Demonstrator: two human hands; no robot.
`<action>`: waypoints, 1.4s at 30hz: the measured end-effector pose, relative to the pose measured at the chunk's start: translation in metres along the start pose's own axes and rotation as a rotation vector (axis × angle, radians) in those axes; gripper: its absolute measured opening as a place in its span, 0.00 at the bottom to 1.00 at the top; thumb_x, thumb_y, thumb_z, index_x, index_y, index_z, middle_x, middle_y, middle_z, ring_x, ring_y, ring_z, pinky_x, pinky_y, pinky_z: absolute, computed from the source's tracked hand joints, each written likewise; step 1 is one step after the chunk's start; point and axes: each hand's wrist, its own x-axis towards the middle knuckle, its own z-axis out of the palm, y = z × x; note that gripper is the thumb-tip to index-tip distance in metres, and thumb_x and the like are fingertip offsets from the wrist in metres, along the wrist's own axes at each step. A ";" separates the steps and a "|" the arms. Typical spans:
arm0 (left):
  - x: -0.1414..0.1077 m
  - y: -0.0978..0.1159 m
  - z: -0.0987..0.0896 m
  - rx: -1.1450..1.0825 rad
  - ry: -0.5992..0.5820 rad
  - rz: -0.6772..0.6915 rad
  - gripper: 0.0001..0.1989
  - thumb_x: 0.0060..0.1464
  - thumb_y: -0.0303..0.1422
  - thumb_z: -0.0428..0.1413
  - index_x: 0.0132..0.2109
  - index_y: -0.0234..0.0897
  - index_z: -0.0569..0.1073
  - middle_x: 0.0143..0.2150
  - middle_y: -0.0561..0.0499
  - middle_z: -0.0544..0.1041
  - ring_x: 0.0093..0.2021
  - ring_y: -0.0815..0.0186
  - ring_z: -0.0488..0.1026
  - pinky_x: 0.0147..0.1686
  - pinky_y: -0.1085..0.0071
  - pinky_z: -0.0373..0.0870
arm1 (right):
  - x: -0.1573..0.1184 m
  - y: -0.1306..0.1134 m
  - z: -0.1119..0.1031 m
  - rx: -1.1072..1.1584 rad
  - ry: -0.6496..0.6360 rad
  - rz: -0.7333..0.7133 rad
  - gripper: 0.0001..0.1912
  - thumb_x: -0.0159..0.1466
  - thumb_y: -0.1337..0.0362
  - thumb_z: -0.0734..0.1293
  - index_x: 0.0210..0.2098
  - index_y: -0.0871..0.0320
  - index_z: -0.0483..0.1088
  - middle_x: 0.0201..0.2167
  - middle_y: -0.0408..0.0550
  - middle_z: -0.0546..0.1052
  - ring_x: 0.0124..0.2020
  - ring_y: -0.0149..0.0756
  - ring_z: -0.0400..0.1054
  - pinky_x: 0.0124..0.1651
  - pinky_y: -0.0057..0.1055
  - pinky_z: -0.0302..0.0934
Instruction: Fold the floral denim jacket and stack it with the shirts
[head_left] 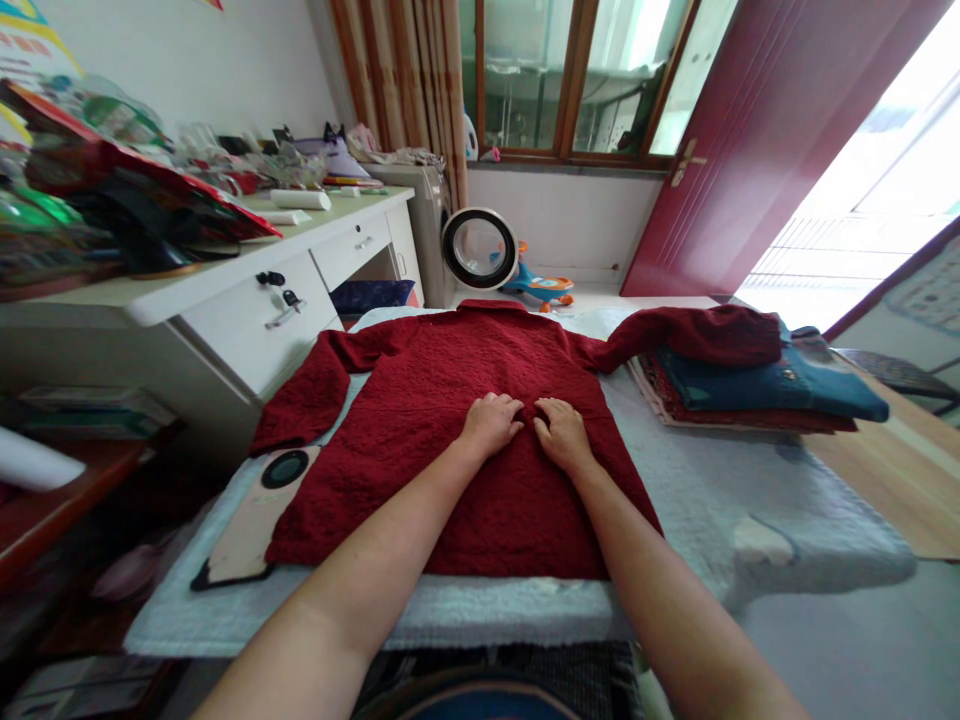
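Observation:
A dark red long-sleeved garment (450, 470) with a collar lies spread on a light blue cloth-covered table (525, 612), its collar toward the far side. Near the garment's middle, my left hand (491, 422) rests on the fabric with fingers slightly curled. Just to the right, a small gap away, my right hand (562, 430) lies on the same fabric, palm down. Neither hand grips anything that I can see. One sleeve bends down on the left; the other stretches right, over a stack of folded clothes (772, 385).
Beside the garment's lower left edge lies a phone (251, 525), partly covered. A white desk (247, 320) loaded with clutter stands at left. Beyond the table are a washing machine with its round door (480, 248) swung out, a blue ride-on toy (544, 287) and a red door (720, 150).

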 end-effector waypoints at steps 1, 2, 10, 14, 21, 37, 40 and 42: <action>0.004 -0.001 -0.001 -0.009 -0.001 -0.003 0.15 0.59 0.37 0.55 0.52 0.42 0.74 0.50 0.47 0.76 0.50 0.58 0.70 0.53 0.62 0.67 | 0.000 0.000 -0.001 0.018 0.014 0.008 0.20 0.65 0.63 0.60 0.55 0.60 0.67 0.56 0.54 0.72 0.58 0.43 0.63 0.61 0.40 0.54; 0.008 -0.003 -0.001 -0.035 0.000 -0.011 0.13 0.59 0.36 0.55 0.50 0.42 0.76 0.48 0.48 0.76 0.49 0.59 0.71 0.52 0.64 0.67 | -0.001 0.000 -0.003 0.034 0.025 0.015 0.21 0.64 0.63 0.61 0.55 0.61 0.67 0.55 0.55 0.72 0.56 0.43 0.64 0.59 0.40 0.55; 0.018 -0.011 -0.009 -0.220 -0.020 -0.072 0.15 0.59 0.31 0.54 0.53 0.39 0.74 0.48 0.48 0.76 0.48 0.64 0.73 0.51 0.70 0.68 | 0.004 -0.002 -0.012 -0.051 -0.064 0.019 0.07 0.65 0.66 0.61 0.39 0.56 0.72 0.47 0.51 0.74 0.49 0.41 0.64 0.51 0.35 0.58; -0.019 -0.005 -0.029 -0.198 -0.115 0.032 0.28 0.50 0.39 0.63 0.58 0.40 0.70 0.55 0.45 0.72 0.55 0.56 0.68 0.57 0.63 0.64 | 0.019 -0.007 -0.024 -0.147 -0.144 0.057 0.10 0.68 0.66 0.58 0.39 0.57 0.71 0.43 0.52 0.76 0.45 0.40 0.67 0.46 0.32 0.58; -0.079 0.000 -0.041 -0.106 -0.184 0.096 0.28 0.46 0.43 0.65 0.54 0.44 0.72 0.56 0.46 0.69 0.55 0.54 0.64 0.54 0.61 0.65 | 0.048 -0.013 -0.044 -0.205 -0.232 0.133 0.15 0.70 0.64 0.53 0.49 0.59 0.66 0.41 0.57 0.78 0.40 0.44 0.72 0.40 0.33 0.57; -0.022 -0.013 -0.098 -0.175 -0.006 -0.028 0.03 0.56 0.31 0.57 0.37 0.39 0.75 0.34 0.53 0.78 0.36 0.65 0.74 0.39 0.72 0.66 | -0.023 -0.030 -0.090 -0.031 -0.397 -0.265 0.57 0.49 0.49 0.75 0.70 0.55 0.45 0.66 0.57 0.60 0.64 0.54 0.55 0.61 0.47 0.52; -0.009 -0.008 -0.106 -0.033 0.106 -0.113 0.06 0.59 0.33 0.54 0.43 0.39 0.74 0.36 0.49 0.78 0.39 0.61 0.76 0.43 0.68 0.68 | -0.020 -0.030 -0.088 -0.181 -0.357 -0.157 0.45 0.54 0.60 0.72 0.67 0.60 0.52 0.58 0.59 0.69 0.57 0.52 0.63 0.56 0.42 0.57; -0.005 -0.005 -0.103 -0.018 0.169 -0.115 0.09 0.61 0.31 0.51 0.48 0.39 0.72 0.42 0.48 0.78 0.44 0.60 0.75 0.47 0.66 0.69 | -0.011 -0.029 -0.090 -0.244 -0.289 -0.084 0.28 0.59 0.67 0.66 0.59 0.60 0.62 0.51 0.57 0.74 0.51 0.47 0.67 0.52 0.37 0.58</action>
